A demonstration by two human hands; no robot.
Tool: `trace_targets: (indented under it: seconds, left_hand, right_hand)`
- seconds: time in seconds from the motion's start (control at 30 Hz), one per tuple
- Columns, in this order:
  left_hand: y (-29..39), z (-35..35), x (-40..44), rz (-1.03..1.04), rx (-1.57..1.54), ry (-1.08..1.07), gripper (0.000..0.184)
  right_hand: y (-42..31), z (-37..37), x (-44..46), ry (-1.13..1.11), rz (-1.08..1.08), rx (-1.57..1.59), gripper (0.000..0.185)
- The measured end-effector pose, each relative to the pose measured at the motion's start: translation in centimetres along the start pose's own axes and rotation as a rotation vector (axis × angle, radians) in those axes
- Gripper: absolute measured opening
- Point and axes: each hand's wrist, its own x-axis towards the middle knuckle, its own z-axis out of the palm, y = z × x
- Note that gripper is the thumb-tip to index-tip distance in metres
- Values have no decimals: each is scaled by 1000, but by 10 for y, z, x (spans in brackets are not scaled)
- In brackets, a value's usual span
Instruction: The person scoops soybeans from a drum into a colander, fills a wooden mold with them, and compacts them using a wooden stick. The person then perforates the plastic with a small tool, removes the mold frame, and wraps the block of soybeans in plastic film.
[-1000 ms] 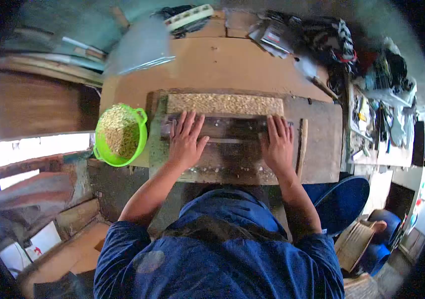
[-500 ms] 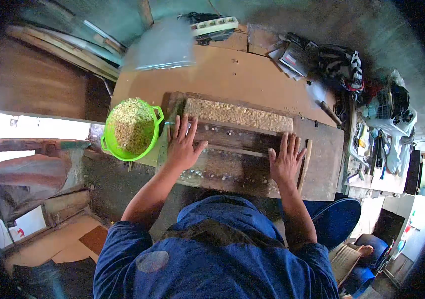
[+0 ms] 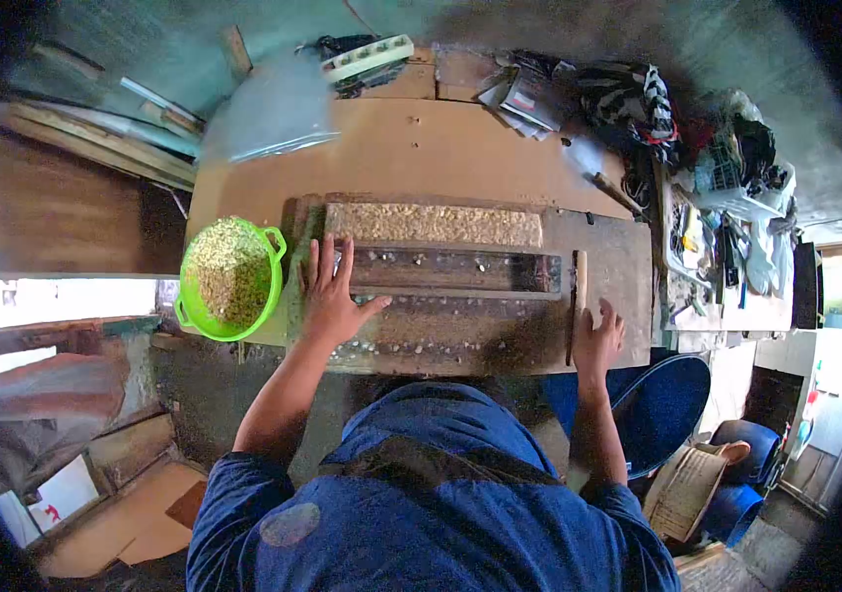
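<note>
My left hand [image 3: 333, 304] lies with fingers spread at the left end of a long dark wooden bar [image 3: 450, 271], on a worn wooden board [image 3: 440, 326]. Directly behind the bar runs a long flat slab of pale, coarse bits [image 3: 436, 225]. At the board's right side, my right hand [image 3: 599, 340] is empty, its fingers loosely bent and apart, just right of a thin wooden stick [image 3: 579, 306]. A green two-handled basin [image 3: 275, 286], heaped with pale chopped bits [image 3: 233, 271], stands left of my left hand.
A stack of clear plastic sheets [image 3: 283, 109] and a power strip [image 3: 368, 57] lie at the back of the table. Papers [image 3: 529, 104] and dark bags are back right. A blue barrel [image 3: 665, 409] stands by the table's front right edge.
My right hand has left the bar's right end and moved right and toward me, beside the stick. My left hand remains at the left end. The whole view has shifted slightly.
</note>
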Motion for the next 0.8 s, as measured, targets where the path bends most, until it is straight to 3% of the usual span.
trace_targets:
  seconds: [0.13,0.23,0.47,0.6,0.7,0.77,0.8]
  left_hand:
    - [-4,5,-1,28,-62,58,114]
    - [-2,2,0,-37,-2,-12,113]
    - [-2,4,0,-11,-12,-5,114]
    - [-1,2,0,-20,1,-14,112]
    - [0,2,1,-28,11,-22,112]
    - [0,2,1,-35,19,-29,112]
    - [0,2,0,-35,5,-22,112]
  right_hand:
    - [8,-13,-26,-247,54,-164,37]
    - [20,-5,-35,-263,-28,-34,33]
    - [23,2,-33,-262,136,111,20]
    - [28,3,-37,-206,61,188,16]
    - [30,1,-39,-33,14,433,10]
    - [10,-22,-38,-344,221,1025,7]
    - [5,-20,-41,-361,266,1095,7]
